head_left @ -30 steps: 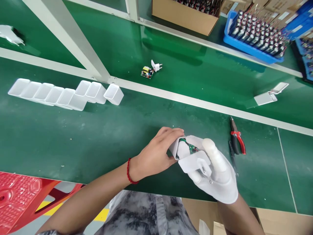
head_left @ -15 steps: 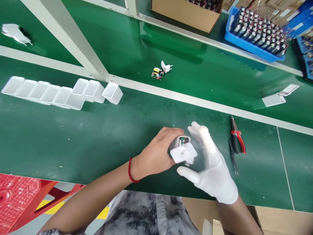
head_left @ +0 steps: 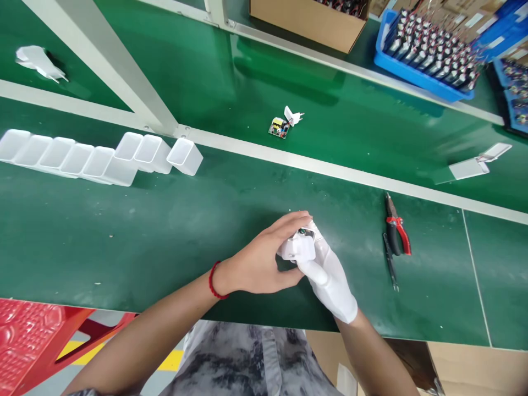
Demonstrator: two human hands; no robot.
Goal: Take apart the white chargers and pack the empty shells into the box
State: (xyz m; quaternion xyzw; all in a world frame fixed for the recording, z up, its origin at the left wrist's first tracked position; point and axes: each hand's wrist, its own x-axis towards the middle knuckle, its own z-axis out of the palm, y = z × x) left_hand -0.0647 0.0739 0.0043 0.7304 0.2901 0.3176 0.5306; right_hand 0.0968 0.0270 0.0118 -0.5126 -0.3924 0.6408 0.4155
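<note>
Near the bench's front edge, my bare left hand (head_left: 264, 257) holds a white plastic housing (head_left: 297, 247) from its left side, thumb below and fingers above. A small circuit board (head_left: 305, 232) shows inside its open end, and a white cap piece hangs over the front. My right hand (head_left: 330, 275), in a white glove, closes on the same housing from the right, its thumb against the cap. The gloved fingers behind the housing are partly hidden.
White open cases (head_left: 99, 161) line the left. Red-handled pliers (head_left: 396, 228) and tweezers (head_left: 390, 261) lie right. Behind the rail (head_left: 289, 159) are a circuit board with plug (head_left: 279, 126), a white case (head_left: 470, 168) and a blue tray (head_left: 421, 77).
My gloved right hand has moved left and closed on the housing, where it stood open and apart before. The white cap has turned and sits closer to the housing.
</note>
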